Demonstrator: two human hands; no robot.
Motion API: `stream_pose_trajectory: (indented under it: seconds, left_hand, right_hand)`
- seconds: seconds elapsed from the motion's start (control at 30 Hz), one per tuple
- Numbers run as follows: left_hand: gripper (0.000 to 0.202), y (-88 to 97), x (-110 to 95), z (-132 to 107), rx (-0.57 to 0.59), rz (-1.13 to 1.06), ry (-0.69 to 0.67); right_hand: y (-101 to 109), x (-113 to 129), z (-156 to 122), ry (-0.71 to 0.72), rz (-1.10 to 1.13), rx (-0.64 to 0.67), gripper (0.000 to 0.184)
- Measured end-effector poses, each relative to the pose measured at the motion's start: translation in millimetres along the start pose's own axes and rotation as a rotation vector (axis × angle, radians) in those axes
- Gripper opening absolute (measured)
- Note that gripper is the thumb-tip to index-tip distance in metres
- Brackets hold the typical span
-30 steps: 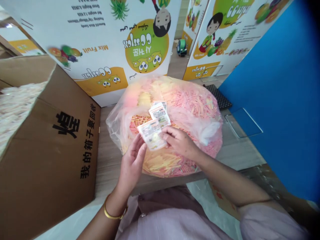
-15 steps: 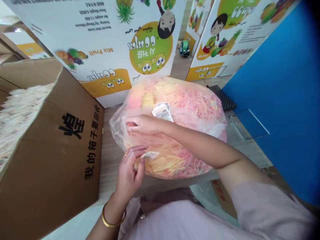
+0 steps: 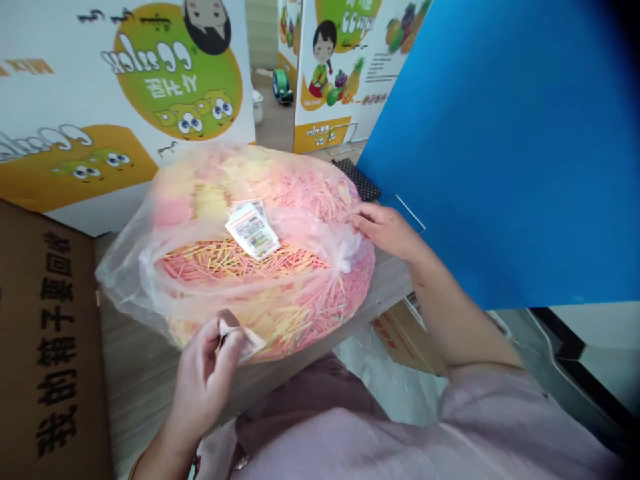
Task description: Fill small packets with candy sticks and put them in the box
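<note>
A big clear plastic bag [image 3: 125, 267] full of pink, orange and yellow sticks [image 3: 300, 193] lies on the wooden table in front of me. Printed sachets [image 3: 251, 230] rest on the sticks inside the bag's open mouth. My left hand [image 3: 205, 377] is at the bag's near edge, fingers pinched on a small printed sachet [image 3: 247, 337]. My right hand [image 3: 387, 230] is at the bag's right side, fingers curled on the bunched plastic there [image 3: 345, 250].
A brown cardboard box [image 3: 45, 347] with black characters stands at the left. White printed fruit cartons [image 3: 125, 87] stand behind the bag. A blue panel [image 3: 500, 147] rises at the right. A black mat [image 3: 357, 177] and a tape dispenser [image 3: 283, 87] lie farther back.
My right hand swung from the bag's left side across to its right edge and took hold of the plastic. My left hand kept the sachet, near the front. The view turned right.
</note>
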State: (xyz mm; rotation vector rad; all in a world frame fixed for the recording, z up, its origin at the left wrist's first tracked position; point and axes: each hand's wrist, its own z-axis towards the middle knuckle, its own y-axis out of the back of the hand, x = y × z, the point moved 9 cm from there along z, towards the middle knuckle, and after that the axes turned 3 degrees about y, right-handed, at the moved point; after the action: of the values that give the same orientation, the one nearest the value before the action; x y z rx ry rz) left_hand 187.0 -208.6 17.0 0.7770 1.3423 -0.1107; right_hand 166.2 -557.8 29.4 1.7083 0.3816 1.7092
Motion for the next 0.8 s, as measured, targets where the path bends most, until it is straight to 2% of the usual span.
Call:
stream_pose_trajectory:
  seconds: [0.03,0.1,0.17,0.23,0.33,0.4,0.47,0.57,0.67,0.73,0.8]
  left_hand:
    - [0.029,-9.1,-10,7,0.028,0.067,-0.023]
    - [0.033,-31.0,-30,22,0.083,0.175,-0.105]
    - [0.038,-53.6,-47,36,0.115,0.25,-0.202]
    - [0.041,-74.5,-54,47,0.137,0.315,-0.264]
    - [0.034,-98.4,-48,63,0.158,0.444,-0.226]
    - [0.021,-109.6,-42,71,0.153,0.539,-0.182]
    - [0.013,-120.7,-43,76,0.142,0.595,-0.206]
    - [0.035,-141.5,-51,82,0.157,0.633,-0.314]
    - [0.052,-166.8,-50,84,0.262,0.74,-0.383]
    - [0.054,-178.4,-44,84,0.33,0.81,-0.391]
    - [0.049,-181.7,-37,84,0.35,0.827,-0.369]
  right_hand:
    - [1,-12,-15,-0.027,0.014,-0.019,0.028]
    - [-15,-26,-42,-0.045,0.042,0.004,0.024]
    - [-35,-29,-60,-0.016,0.004,-0.006,0.021]
    - [-49,-30,-69,0.013,-0.099,-0.078,0.025]
    - [-60,-39,-73,-0.005,-0.146,-0.14,0.026]
    - [-61,-49,-73,-0.051,-0.072,-0.131,0.023]
    - [-59,-55,-74,-0.084,0.004,-0.131,0.024]
    - [-56,-46,-78,-0.017,0.061,-0.126,0.03]
    - [-59,-37,-81,0.054,0.165,-0.043,0.023]
    - [-54,-49,-80,-0.018,0.284,-0.069,0.019]
    - [-42,-72,-79,-0.13,0.368,-0.187,0.019]
